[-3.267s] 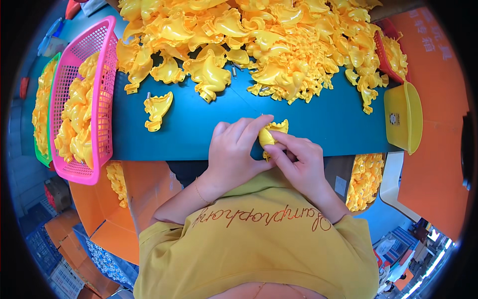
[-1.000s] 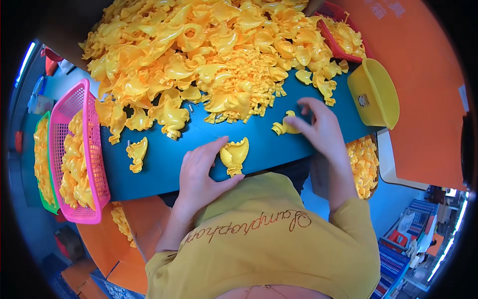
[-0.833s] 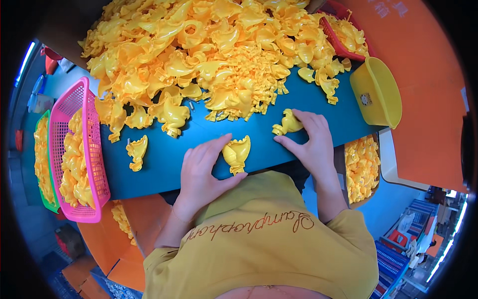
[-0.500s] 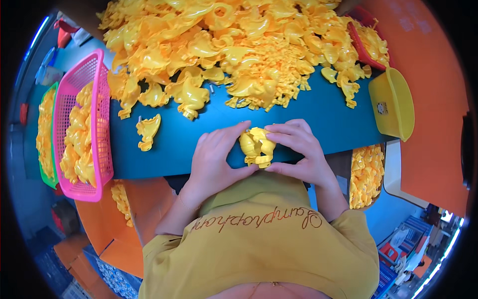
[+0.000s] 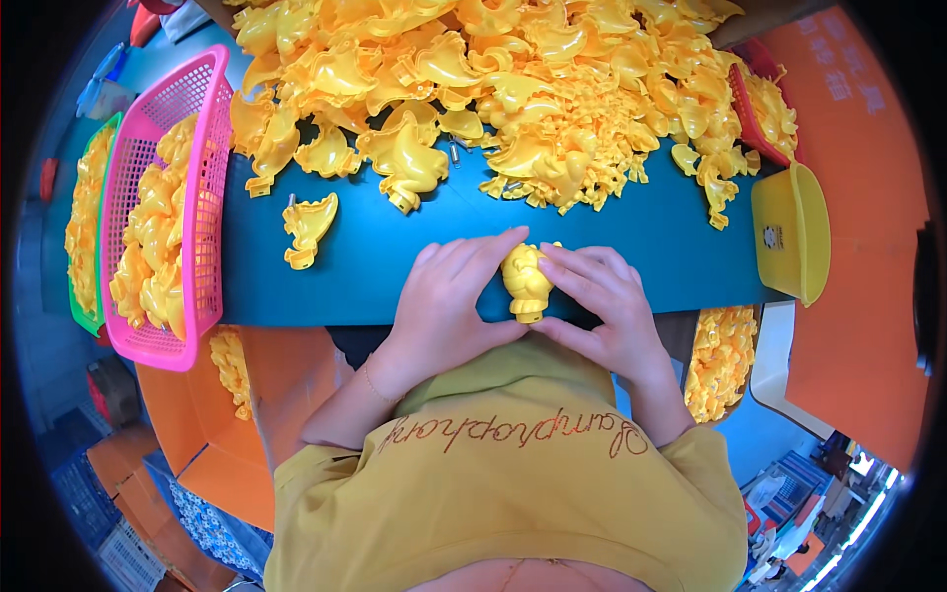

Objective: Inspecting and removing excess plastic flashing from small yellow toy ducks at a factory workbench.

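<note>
While both hands meet at the near edge of the table, the scene reads as follows.

Toy position: the yellow toy (image 5: 526, 283) sits between the left hand (image 5: 449, 301) and the right hand (image 5: 600, 301), low on the blue table (image 5: 395, 266), just in front of the person's chest.
Left hand grip: fingers curled over the toy's left side, fingertips (image 5: 508, 240) reaching its top; clenched on the toy.
Right hand grip: fingers (image 5: 577, 271) pressed against the toy's right side, thumb hidden beneath; grasping the same toy.
Toy direction: long axis runs away from the person toward the pile, rounded bulge at the far end, narrower stub at the near end pointing to the yellow shirt (image 5: 513, 493).
Toy material: glossy moulded plastic, smooth, with soft rounded lumps; finer detail is too small to tell.
Loose piece: one flat yellow shell (image 5: 308, 227) lies alone on the table to the left, well apart from the hands, curved edge and a pointed tail.
Pile: a heap of yellow shells (image 5: 493, 89) covers the far half of the table, thin, hollow and shiny.
Pink basket: a pink basket (image 5: 207, 187) of open plastic mesh stands at the left edge, holding more yellow pieces.
Green basket: a green basket (image 5: 77, 306) lies beside it, further left.
Yellow tub: a smooth yellow tub (image 5: 794, 232) sits at the right end of the table.
</note>
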A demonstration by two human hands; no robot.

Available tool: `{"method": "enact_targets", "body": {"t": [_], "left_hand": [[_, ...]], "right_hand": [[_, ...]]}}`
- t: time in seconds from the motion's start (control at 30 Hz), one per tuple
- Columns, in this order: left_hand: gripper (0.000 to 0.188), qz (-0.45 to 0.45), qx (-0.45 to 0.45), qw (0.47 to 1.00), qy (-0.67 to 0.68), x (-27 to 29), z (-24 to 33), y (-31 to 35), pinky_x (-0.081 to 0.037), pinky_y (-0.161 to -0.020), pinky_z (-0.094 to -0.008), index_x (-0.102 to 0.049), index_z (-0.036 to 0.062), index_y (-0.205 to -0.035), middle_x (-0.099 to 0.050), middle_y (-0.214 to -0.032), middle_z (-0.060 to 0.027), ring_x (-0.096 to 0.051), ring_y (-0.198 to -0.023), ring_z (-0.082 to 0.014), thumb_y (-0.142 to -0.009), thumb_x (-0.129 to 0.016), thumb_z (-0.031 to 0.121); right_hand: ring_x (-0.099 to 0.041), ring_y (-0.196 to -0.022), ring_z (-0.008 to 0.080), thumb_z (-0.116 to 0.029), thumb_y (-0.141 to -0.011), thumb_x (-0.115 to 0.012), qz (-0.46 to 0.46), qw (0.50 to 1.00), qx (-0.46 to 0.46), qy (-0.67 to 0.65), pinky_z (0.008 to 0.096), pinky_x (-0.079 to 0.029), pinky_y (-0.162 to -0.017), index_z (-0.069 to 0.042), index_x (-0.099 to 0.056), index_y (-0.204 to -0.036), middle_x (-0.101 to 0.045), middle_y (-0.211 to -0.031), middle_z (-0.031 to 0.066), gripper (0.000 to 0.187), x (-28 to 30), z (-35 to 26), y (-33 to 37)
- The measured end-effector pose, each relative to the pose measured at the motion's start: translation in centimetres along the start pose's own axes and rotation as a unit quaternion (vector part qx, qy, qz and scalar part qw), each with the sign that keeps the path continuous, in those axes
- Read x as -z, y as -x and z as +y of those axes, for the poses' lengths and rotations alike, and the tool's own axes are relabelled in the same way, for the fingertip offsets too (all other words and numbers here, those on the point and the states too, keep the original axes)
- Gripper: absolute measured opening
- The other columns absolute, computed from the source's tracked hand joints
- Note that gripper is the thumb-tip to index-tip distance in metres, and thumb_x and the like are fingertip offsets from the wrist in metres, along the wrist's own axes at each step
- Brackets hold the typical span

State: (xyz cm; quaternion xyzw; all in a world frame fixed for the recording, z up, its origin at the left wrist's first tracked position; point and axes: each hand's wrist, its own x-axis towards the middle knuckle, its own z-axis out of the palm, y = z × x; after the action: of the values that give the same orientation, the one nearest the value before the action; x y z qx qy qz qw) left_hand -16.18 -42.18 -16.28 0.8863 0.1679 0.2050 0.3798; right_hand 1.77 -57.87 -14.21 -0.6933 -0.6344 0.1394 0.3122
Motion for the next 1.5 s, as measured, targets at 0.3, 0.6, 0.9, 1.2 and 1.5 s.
{"method": "enact_targets", "body": {"t": [0.3,0.6,0.9,1.2,1.5], "left_hand": [[0.084,0.035,0.035,0.989,0.136,-0.8,0.2,0.9,-0.053,-0.093,-0.0344,-0.056,0.0059,-0.144,-0.070,-0.126,-0.0090,-0.068,-0.111,-0.0208,-0.072,-0.098,0.019],[0.079,0.040,-0.034,0.989,0.138,-0.3,-0.1,1.1,-0.053,-0.104,-0.0387,-0.057,0.0047,-0.143,-0.067,-0.138,-0.0124,-0.066,-0.122,-0.0275,-0.076,-0.095,0.014],[0.068,-0.005,-0.071,0.994,0.081,0.1,-0.4,1.0,-0.057,-0.094,-0.0433,-0.063,0.0057,-0.136,-0.071,-0.128,-0.0129,-0.070,-0.112,-0.0345,-0.078,-0.093,0.025],[0.053,0.044,0.006,0.993,0.106,0.0,1.3,0.4,-0.050,-0.095,-0.0438,-0.066,0.0058,-0.115,-0.068,-0.114,-0.0097,-0.065,-0.103,-0.0334,-0.074,-0.093,0.027],[0.050,-0.002,-0.111,0.990,-0.083,-0.2,0.0,1.2,-0.044,-0.075,-0.0400,-0.060,0.0092,-0.089,-0.064,-0.087,-0.0055,-0.061,-0.083,-0.0266,-0.075,-0.090,0.046]], "right_hand": [[-0.060,-0.134,0.0298,-0.009,-0.076,-0.091,0.012,0.988,0.026,-0.154,0.0422,-0.049,-0.110,-0.010,-0.067,-0.140,-0.058,-0.153,0.0162,0.068,-2.2,1.1,1.4],[-0.067,-0.127,0.0251,0.003,-0.089,-0.081,0.062,0.874,-0.172,-0.451,0.0371,-0.056,-0.105,0.002,-0.067,-0.135,-0.065,-0.141,0.0186,0.049,-3.0,1.0,1.5],[-0.068,-0.121,0.0290,-0.008,-0.084,-0.088,0.083,0.947,-0.034,-0.308,0.0394,-0.054,-0.104,-0.004,-0.074,-0.127,-0.074,-0.127,0.0171,0.046,-2.6,0.3,0.5],[-0.065,-0.115,0.0265,-0.012,-0.087,-0.085,0.096,0.947,-0.015,-0.306,0.0385,-0.052,-0.098,-0.008,-0.076,-0.124,-0.072,-0.130,0.0109,0.038,-4.1,0.0,0.5],[-0.061,-0.129,0.0273,-0.016,-0.094,-0.080,0.052,0.838,-0.074,-0.539,0.0396,-0.051,-0.108,0.000,-0.069,-0.130,-0.066,-0.138,0.0202,0.042,-3.1,1.6,1.2]]}}
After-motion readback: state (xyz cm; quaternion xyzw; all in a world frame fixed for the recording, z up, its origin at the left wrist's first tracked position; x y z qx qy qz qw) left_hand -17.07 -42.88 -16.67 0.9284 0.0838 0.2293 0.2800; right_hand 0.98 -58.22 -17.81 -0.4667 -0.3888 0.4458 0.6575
